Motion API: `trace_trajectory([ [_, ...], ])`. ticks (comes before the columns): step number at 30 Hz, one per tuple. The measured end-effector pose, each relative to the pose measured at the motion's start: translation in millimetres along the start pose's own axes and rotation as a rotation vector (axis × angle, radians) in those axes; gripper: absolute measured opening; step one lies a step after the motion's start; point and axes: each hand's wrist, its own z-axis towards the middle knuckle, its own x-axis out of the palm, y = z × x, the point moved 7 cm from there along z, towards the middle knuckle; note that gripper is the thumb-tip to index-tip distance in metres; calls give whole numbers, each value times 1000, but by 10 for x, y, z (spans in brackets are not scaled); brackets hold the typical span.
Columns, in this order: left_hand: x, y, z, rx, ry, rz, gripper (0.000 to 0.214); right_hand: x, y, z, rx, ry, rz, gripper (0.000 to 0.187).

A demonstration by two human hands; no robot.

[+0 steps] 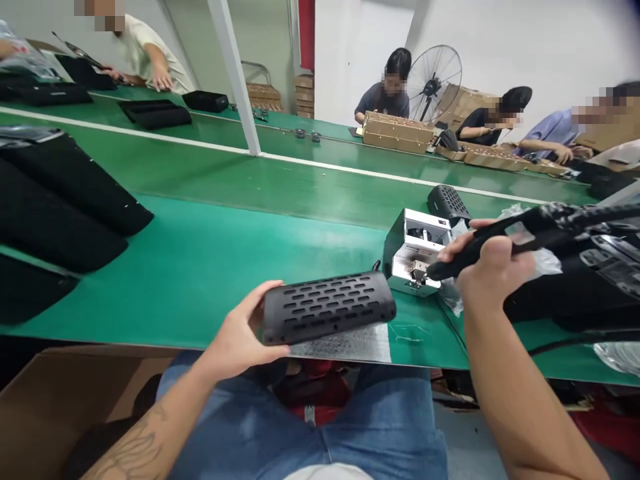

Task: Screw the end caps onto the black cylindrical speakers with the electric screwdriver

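My left hand point(239, 337) grips the left end of a black perforated speaker housing point(327, 307), held level over the near edge of the green bench. My right hand point(487, 263) is closed round a black electric screwdriver point(530, 233). Its tip points left and touches the front of a small white screw feeder box point(417, 250). A second black perforated housing point(449, 202) lies just behind the feeder.
Long black fabric-covered pieces point(60, 200) lie on the green bench point(200, 260) at the left. Black parts and plastic wrapping point(595, 280) crowd the right. Other people work at cardboard trays point(397, 131) across the bench, near a standing fan point(433, 83). A white post point(235, 73) rises mid-bench.
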Motion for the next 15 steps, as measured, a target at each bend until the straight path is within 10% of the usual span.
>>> trace_trajectory([
  [8, 455, -11, -84, 12, 224, -32, 104, -86, -379, 29, 67, 80, 22, 51],
  [15, 495, 114, -108, -5, 250, -61, 111, -152, -164, -32, 115, 53, 81, 51],
])
